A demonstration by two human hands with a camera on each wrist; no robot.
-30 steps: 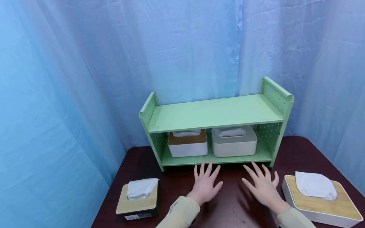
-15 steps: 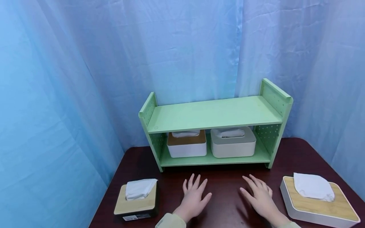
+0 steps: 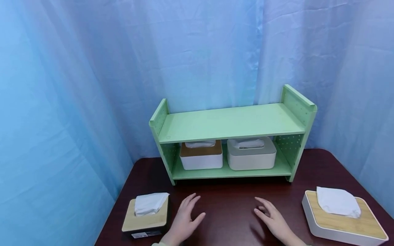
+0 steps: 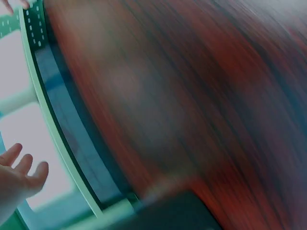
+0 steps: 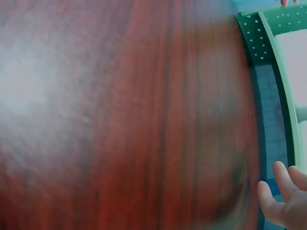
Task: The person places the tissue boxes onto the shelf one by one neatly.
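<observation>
My left hand (image 3: 184,219) is held over the near part of the table, fingers relaxed and holding nothing. Just to its left lies a small tissue box (image 3: 146,222) with a light wood lid, dark sides and a white tissue sticking out. My right hand (image 3: 275,220) hovers right of centre, fingers loosely bent, with nothing in it. Farther right sits a larger white tissue box (image 3: 347,218) with a wood lid. In the left wrist view the left hand (image 4: 21,179) overlaps the shelf; in the right wrist view the right hand (image 5: 288,203) shows beside it.
A green two-tier shelf (image 3: 231,122) stands at the back of the dark red table (image 3: 227,201). Its lower tier holds a brown-lidded white tissue box (image 3: 201,162) and a grey-lidded one (image 3: 252,160). Blue curtains (image 3: 200,51) hang behind and at the sides.
Both hands have drawn back from the shelf toward the near edge. The left hand has moved left, close to the small tissue box, and the spread fingers of both hands have relaxed.
</observation>
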